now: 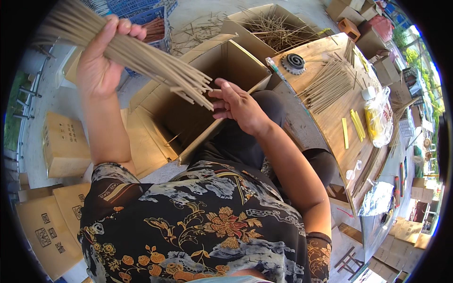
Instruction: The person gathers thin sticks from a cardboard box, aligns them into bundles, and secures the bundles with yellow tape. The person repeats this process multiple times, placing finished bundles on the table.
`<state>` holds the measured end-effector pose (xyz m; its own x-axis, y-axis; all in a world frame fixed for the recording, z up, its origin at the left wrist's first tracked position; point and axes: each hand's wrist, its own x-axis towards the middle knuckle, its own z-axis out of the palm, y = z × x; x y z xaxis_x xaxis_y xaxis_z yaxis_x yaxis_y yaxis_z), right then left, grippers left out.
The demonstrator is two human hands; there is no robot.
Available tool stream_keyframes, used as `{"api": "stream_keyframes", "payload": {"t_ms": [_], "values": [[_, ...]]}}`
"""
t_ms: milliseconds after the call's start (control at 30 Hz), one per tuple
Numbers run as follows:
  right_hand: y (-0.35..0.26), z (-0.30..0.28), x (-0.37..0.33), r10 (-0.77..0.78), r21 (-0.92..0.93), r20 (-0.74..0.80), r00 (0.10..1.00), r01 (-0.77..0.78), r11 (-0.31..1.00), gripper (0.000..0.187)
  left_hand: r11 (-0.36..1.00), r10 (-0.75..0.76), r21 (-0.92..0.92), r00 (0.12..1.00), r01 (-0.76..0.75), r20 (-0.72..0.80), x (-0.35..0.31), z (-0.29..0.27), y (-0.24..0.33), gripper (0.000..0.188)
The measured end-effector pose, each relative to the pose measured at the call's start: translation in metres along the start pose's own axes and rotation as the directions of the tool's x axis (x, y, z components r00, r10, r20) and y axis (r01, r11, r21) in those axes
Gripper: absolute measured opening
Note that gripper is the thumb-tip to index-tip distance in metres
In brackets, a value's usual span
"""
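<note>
The left hand (101, 68) wraps the long bundle of thin brown wooden sticks (151, 63), its uneven right ends above the open tan cardboard box (144, 141), where light support from the right hand (243, 108), fingers half-curled and parted (contact unclear), would probably steady them best.

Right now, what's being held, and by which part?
The left hand grips a bundle of thin brown sticks partway along its length. The right hand is beside the bundle's lower ends; whether it touches them can't be told.
</note>
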<state>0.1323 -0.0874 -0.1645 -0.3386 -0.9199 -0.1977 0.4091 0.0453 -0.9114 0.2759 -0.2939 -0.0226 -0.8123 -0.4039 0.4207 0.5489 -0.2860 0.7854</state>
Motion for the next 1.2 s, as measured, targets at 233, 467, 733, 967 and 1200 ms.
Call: {"api": "stream_keyframes", "payload": {"t_ms": [233, 467, 733, 967, 1200], "values": [[0.021, 0.006, 0.023, 0.021, -0.218, -0.097, 0.995, -0.042, 0.975, 0.052, 0.984, 0.085, -0.146, 0.991, -0.099, -0.105, -0.04, -0.035, 0.071, 0.008], [0.057, -0.014, 0.03, -0.095, -0.641, -0.031, 0.995, 0.053, 0.765, 0.044, 0.974, 0.122, -0.155, 0.957, -0.167, -0.262, -0.044, -0.041, 0.083, 0.012], [-0.08, -0.05, -0.079, -0.341, -0.487, -0.244, 0.908, 0.189, 0.853, 0.059, 0.906, -0.4, -0.11, 0.911, 0.409, 0.095, 0.038, 0.053, -0.084, 0.017], [-0.049, -0.056, -0.131, -0.203, -0.419, -0.227, 0.953, 0.093, 0.903, 0.042, 0.706, -0.637, -0.232, 0.743, 0.669, 0.206, 0.05, 0.141, -0.188, 0.016], [-0.018, -0.069, -0.184, -0.04, 0.43, -0.064, 0.997, 0.064, 0.901, 0.025, 0.556, -0.619, -0.26, 0.602, 0.789, 0.505, 0.036, 0.18, -0.227, 0.035]]}}
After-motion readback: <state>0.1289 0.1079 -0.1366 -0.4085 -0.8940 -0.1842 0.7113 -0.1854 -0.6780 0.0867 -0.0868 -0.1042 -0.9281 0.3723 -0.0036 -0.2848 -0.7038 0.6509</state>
